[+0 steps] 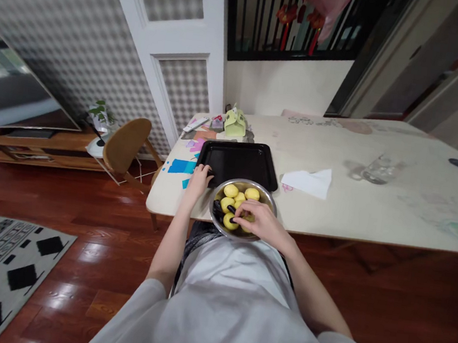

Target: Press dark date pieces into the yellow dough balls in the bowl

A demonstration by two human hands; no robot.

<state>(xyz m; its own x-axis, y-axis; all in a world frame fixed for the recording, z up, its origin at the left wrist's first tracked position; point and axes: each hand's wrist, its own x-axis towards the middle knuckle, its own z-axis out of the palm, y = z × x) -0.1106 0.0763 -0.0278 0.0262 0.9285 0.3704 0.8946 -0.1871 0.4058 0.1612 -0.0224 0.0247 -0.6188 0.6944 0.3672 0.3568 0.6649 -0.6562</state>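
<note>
A metal bowl (273,200) holds several yellow, potato-like round pieces (231,190), with black pieces (217,208) at its left side. My right hand (258,219) reaches over the bowl, thumb and fingers drawn together in a pinch. Small dark, elongated bits (231,209) show at its fingertips; their kind is too small to make out. My left hand (201,178) rests at the near left corner of a black baking tray (236,161), its fingers curled at the rim. Whether it grips the rim is unclear. The bowl overlaps the tray's near edge.
A white paper sheet (307,182) lies right of the tray on the table (316,217), with a clear glass (379,170) farther right. Behind the tray stand a green tissue holder (235,123) and a white remote (196,124). A wooden chair (128,144) is at left.
</note>
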